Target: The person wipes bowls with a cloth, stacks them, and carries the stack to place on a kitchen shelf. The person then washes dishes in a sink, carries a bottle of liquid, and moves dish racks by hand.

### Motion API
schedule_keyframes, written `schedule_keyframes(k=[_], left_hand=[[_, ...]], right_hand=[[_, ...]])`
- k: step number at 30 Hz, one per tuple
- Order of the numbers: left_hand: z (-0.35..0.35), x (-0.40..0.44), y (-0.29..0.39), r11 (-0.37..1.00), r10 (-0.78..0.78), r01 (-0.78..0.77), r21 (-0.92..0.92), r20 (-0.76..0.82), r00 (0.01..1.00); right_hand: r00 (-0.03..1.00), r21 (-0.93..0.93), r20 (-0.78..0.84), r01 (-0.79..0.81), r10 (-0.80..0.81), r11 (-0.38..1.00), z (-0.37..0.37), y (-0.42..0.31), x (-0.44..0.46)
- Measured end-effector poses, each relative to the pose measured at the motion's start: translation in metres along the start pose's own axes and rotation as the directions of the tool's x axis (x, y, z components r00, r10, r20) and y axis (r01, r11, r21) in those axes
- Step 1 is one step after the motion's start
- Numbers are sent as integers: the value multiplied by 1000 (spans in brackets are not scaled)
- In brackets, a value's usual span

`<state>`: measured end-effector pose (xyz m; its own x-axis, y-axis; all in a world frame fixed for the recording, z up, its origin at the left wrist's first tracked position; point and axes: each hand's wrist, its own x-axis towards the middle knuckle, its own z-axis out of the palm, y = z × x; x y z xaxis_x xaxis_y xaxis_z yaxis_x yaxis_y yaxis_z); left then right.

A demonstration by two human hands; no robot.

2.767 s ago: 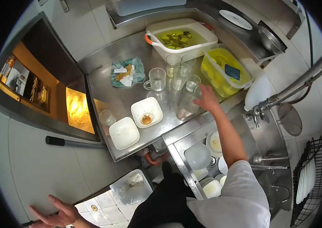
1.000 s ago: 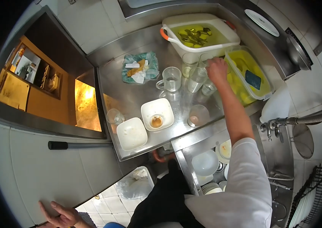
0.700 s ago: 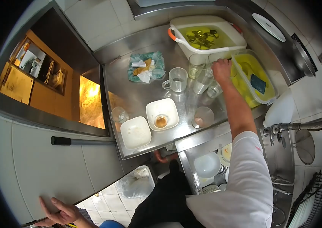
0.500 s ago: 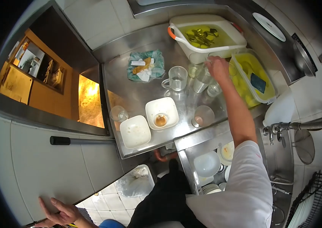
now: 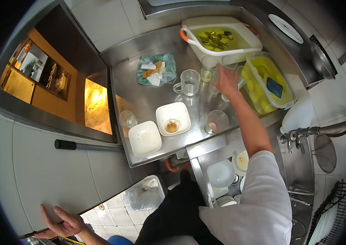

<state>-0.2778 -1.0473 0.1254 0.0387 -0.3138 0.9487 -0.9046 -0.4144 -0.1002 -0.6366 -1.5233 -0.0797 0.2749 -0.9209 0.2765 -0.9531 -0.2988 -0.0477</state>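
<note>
My right hand (image 5: 226,80) reaches over the cluster of clear glasses on the steel counter. Its fingers curve round a drinking glass (image 5: 213,86), which they partly cover. Close by stand another glass (image 5: 208,70) and a glass mug (image 5: 189,83) with its handle to the left. To the right of this hand is a plastic tub (image 5: 262,107) of yellow-green liquid with a dark sponge (image 5: 276,87) in it. Far off at the lower left, my left hand (image 5: 63,222) is open beside the pale tiled wall, fingers spread, holding nothing.
Two white square bowls (image 5: 144,139) (image 5: 182,107) stand near the counter's front, one holding brown residue. A white basin (image 5: 205,52) contains cutlery in liquid. Below, dishes fill the sink (image 5: 197,171); a lined bin (image 5: 159,185) stands on the floor. A handle (image 5: 65,144) juts from the left.
My right hand has moved left and slightly nearer to me among the glasses. My left hand stays open in nearly the same place.
</note>
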Motion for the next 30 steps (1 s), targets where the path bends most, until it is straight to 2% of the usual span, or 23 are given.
schedule_keyframes(k=[1,4,5,6,8,11,15,17,19,21,24,27,28,30], left_hand=[[2,1,0,1000,0,0,-25,-13,1000],[1,-2,-2,1000,-15,14,-21,-16,1000],[2,-2,-1,999,-24,23,-34,-25,999],[2,-2,0,998,-33,32,-47,-34,999],[7,1,7,994,-54,47,-96,-79,995],[10,-1,9,990,-92,78,-121,-108,990],[6,-8,3,944,-180,166,-284,-22,983],[6,-10,-3,948,-153,142,-286,-17,988],[7,-10,-4,950,-139,125,-288,-30,990],[8,-7,0,952,-138,119,-281,-48,989],[8,-3,6,959,-126,107,-262,-54,991],[3,-4,-1,988,-55,51,-145,-26,998],[1,1,4,998,-26,26,-56,-12,1000],[0,3,6,1000,-20,21,4,-4,1000]], right_hand=[[996,-45,-93,12,-16,999,-6,-4,-1],[995,131,-101,35,-22,991,-37,-18,-22],[990,280,116,40,-76,959,-54,-22,-36],[936,420,317,9,-156,908,-71,-27,-53],[818,273,486,194,-309,942,-103,-42,-100],[807,208,561,79,-185,975,-97,-47,-139],[892,230,444,-27,-80,973,-77,-30,-149],[942,188,334,-27,-38,982,-62,0,-147],[964,184,249,-137,89,973,-49,31,-142],[929,58,321,-213,184,975,-79,38,-120],[939,120,74,-344,337,931,-38,82,-102],[950,-12,-69,-306,304,952,-50,68,-100],[967,-15,-120,-228,225,974,-53,58,-96],[974,-31,-215,-80,71,996,-55,29,-94]])
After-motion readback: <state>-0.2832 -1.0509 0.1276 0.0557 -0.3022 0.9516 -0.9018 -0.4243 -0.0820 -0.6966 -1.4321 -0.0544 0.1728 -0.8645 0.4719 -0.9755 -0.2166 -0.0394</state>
